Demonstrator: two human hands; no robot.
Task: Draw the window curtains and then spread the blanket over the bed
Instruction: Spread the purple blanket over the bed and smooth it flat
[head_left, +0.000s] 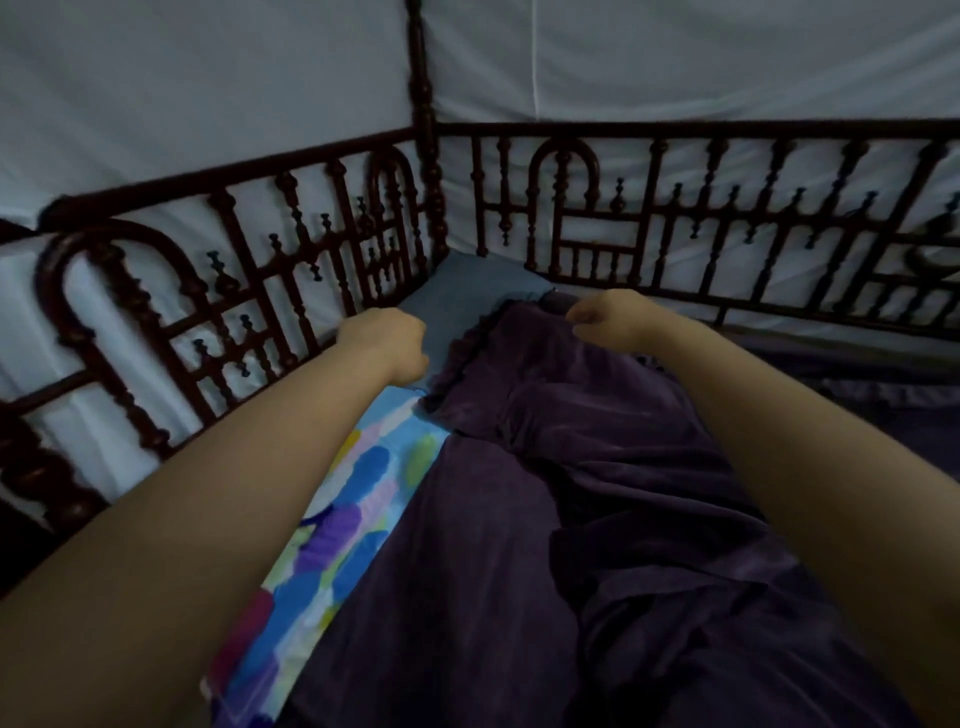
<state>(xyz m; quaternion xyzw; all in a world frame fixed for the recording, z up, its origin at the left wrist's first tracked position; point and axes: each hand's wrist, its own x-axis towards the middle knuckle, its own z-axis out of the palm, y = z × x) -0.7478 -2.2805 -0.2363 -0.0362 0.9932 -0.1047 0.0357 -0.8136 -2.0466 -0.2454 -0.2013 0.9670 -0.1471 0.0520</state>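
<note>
Your two hands reach toward the far corner of the bed (363, 467), so you can draw the blanket (519, 519) up over it. Your left hand (387, 345) is clenched just beside the blanket's frilled edge; whether it pinches that edge, you cannot tell. Your right hand (605, 317) curls over the far edge, apparently grasping it. The one purple blanket lies rumpled down the bed's middle and right, leaving one patterned sheet (332, 519) bare on the left and one grey pillow (457, 296) far. Two rails (249, 270) meet at one post (423, 130).
</note>
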